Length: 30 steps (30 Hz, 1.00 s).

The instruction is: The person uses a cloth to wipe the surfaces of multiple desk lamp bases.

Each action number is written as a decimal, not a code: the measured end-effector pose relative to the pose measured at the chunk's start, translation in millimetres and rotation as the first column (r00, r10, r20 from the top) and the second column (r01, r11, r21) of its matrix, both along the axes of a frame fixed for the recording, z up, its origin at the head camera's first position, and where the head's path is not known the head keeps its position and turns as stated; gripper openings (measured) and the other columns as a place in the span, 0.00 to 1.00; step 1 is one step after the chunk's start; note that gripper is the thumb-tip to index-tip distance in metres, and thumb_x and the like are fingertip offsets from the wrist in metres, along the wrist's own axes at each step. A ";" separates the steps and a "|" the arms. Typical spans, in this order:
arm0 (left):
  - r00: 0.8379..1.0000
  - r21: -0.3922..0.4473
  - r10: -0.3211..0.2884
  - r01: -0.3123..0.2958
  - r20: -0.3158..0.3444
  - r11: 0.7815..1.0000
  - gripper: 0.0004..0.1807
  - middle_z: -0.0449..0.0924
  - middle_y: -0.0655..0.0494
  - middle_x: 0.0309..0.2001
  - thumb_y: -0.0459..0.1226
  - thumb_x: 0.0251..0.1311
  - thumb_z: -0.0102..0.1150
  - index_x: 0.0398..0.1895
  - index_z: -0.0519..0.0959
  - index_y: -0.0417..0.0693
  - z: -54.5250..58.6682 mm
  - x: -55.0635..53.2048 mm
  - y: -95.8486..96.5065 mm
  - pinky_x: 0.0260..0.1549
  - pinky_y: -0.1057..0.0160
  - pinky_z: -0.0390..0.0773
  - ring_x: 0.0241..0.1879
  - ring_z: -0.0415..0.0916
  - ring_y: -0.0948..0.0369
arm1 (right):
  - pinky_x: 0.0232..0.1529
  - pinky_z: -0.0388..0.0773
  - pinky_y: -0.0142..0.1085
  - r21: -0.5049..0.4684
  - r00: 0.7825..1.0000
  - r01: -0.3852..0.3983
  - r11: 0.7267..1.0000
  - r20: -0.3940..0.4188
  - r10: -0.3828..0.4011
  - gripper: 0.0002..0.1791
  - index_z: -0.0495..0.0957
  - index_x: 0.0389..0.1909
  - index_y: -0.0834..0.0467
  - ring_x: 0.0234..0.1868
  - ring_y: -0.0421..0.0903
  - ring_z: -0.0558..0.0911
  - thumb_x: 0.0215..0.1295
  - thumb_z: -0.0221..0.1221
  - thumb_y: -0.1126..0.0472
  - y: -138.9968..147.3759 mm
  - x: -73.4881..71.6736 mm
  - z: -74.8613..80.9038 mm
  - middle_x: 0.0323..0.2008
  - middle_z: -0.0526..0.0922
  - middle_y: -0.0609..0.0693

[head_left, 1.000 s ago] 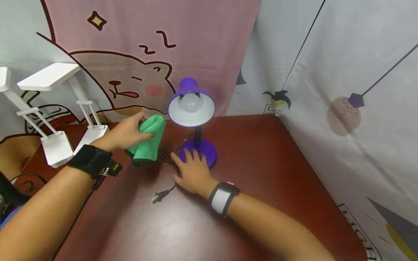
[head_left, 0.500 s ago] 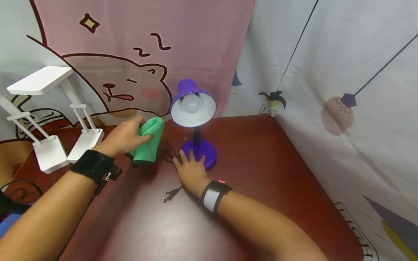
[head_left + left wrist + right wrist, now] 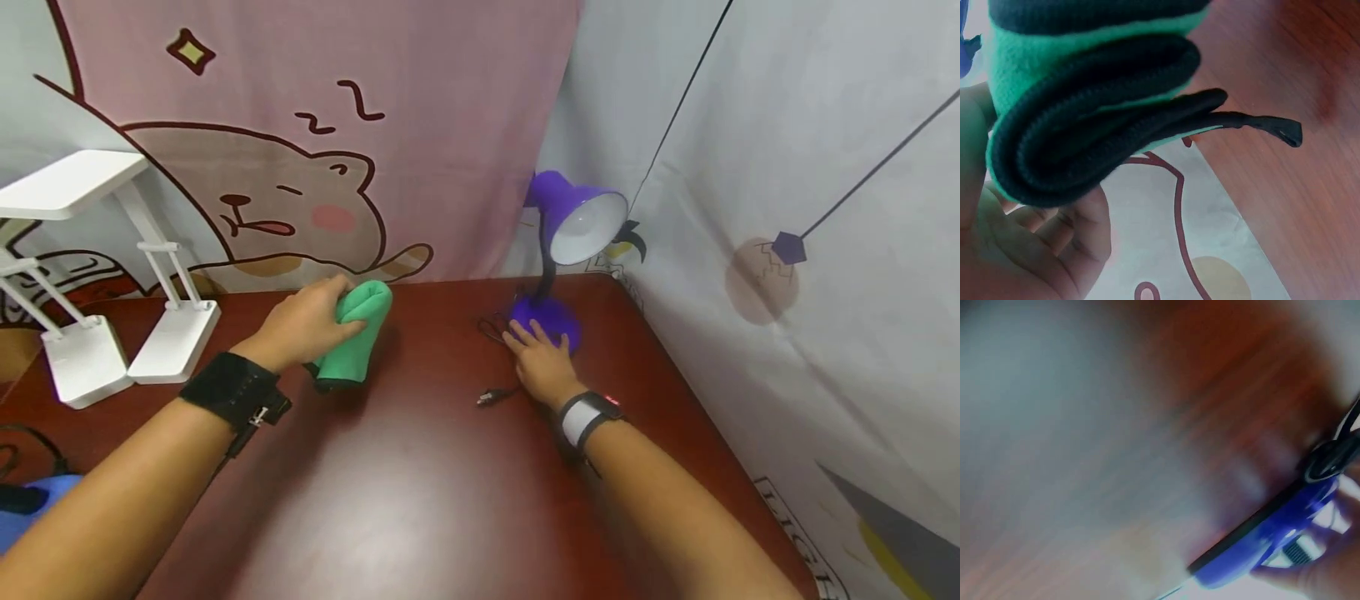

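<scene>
Two white lamps [image 3: 176,340], cartoon-print backdrop [image 3: 457,108]

Purple lamp [image 3: 1241,556] is cut off, R wrist pic.

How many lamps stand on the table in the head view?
3. The purple lamp is touched by the right hand; the inner white lamp and outer white lamp stand at left, the outer one partly out of frame.
</scene>
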<state>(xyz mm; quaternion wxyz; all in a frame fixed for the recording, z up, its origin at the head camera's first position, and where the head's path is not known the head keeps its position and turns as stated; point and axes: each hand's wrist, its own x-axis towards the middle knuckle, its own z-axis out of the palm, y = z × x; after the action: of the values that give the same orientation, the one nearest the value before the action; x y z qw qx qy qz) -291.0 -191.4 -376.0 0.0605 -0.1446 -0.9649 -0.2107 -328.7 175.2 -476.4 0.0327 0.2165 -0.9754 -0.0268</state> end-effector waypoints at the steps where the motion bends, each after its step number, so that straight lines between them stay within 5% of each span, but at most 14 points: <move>1: 1.000 -0.006 0.007 -0.007 0.005 1.000 0.23 0.75 0.50 0.35 0.49 0.54 0.63 0.48 0.70 0.47 -2.7 1.6 0.0 0.24 0.54 0.73 0.31 0.72 0.55 | 0.56 0.52 0.73 -0.015 1.000 -0.001 1.000 0.005 0.001 0.31 0.59 0.69 0.46 0.70 0.54 0.49 0.64 0.52 0.59 11.0 -5.1 -2.1 0.72 0.52 0.45; 7: 0.999 -0.033 0.034 -0.034 0.015 0.999 0.25 0.75 0.52 0.37 0.49 0.54 0.62 0.52 0.69 0.48 -12.2 9.7 2.3 0.24 0.52 0.73 0.31 0.72 0.56 | 0.55 0.49 0.74 -0.109 0.999 0.010 0.994 0.036 -0.006 0.28 0.63 0.67 0.51 0.69 0.56 0.51 0.66 0.50 0.66 65.4 -33.8 1.4 0.71 0.55 0.50; 16: 0.999 -0.045 0.054 -0.054 0.005 0.998 0.25 0.73 0.52 0.37 0.48 0.53 0.62 0.51 0.69 0.47 -19.1 13.1 4.6 0.23 0.54 0.73 0.30 0.72 0.56 | 0.59 0.43 0.72 -0.037 0.993 0.089 0.995 0.086 -0.085 0.28 0.60 0.68 0.58 0.68 0.63 0.51 0.66 0.47 0.66 106.0 -49.6 19.8 0.70 0.55 0.59; 19: 0.997 -0.038 0.072 -0.071 0.021 0.997 0.26 0.72 0.51 0.37 0.48 0.54 0.60 0.52 0.67 0.46 -20.4 10.8 6.9 0.23 0.53 0.73 0.31 0.72 0.55 | 0.61 0.40 0.71 -0.033 0.995 0.088 0.996 0.043 -0.087 0.30 0.56 0.70 0.58 0.68 0.62 0.49 0.69 0.48 0.57 97.3 -46.2 20.7 0.70 0.56 0.61; 22: 0.994 -0.010 0.101 -0.101 0.044 0.995 0.26 0.71 0.50 0.38 0.48 0.56 0.58 0.53 0.65 0.46 -20.7 7.7 12.6 0.23 0.52 0.73 0.31 0.72 0.53 | 0.65 0.42 0.64 -0.167 1.000 0.009 0.986 -0.011 -0.011 0.34 0.53 0.71 0.56 0.68 0.58 0.52 0.69 0.49 0.49 55.1 -33.0 20.9 0.69 0.59 0.61; 25: 0.991 0.035 0.121 -0.123 0.063 0.992 0.26 0.70 0.50 0.39 0.48 0.57 0.56 0.53 0.63 0.47 -20.9 7.0 21.9 0.25 0.51 0.73 0.32 0.71 0.52 | 0.67 0.51 0.54 -0.398 0.984 -0.142 0.906 0.042 0.173 0.37 0.46 0.73 0.50 0.68 0.52 0.55 0.69 0.48 0.44 -9.9 -5.5 27.8 0.70 0.57 0.56; 28: 0.992 0.094 0.104 -0.111 0.077 0.989 0.25 0.69 0.51 0.41 0.48 0.58 0.55 0.53 0.62 0.46 -21.5 9.3 34.2 0.28 0.51 0.73 0.34 0.71 0.52 | 0.67 0.55 0.48 -0.573 0.921 -0.199 0.795 0.167 0.351 0.43 0.35 0.73 0.42 0.68 0.47 0.54 0.66 0.48 0.38 -68.6 25.2 36.6 0.73 0.49 0.51; 30: 0.994 0.168 0.063 -0.077 0.085 0.983 0.25 0.68 0.49 0.42 0.47 0.58 0.55 0.53 0.62 0.44 -22.1 11.6 43.4 0.31 0.51 0.75 0.36 0.71 0.52 | 0.66 0.56 0.48 -0.634 0.886 -0.185 0.751 0.224 0.407 0.48 0.28 0.72 0.39 0.67 0.45 0.54 0.63 0.50 0.36 -94.8 40.8 41.5 0.73 0.47 0.52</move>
<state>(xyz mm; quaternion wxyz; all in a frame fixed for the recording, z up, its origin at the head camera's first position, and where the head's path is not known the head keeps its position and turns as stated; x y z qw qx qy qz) -279.4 -148.0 -398.0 0.0417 -0.0964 -0.9493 -0.2963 -287.9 80.4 -434.9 -0.0701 0.3505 -0.8755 0.3253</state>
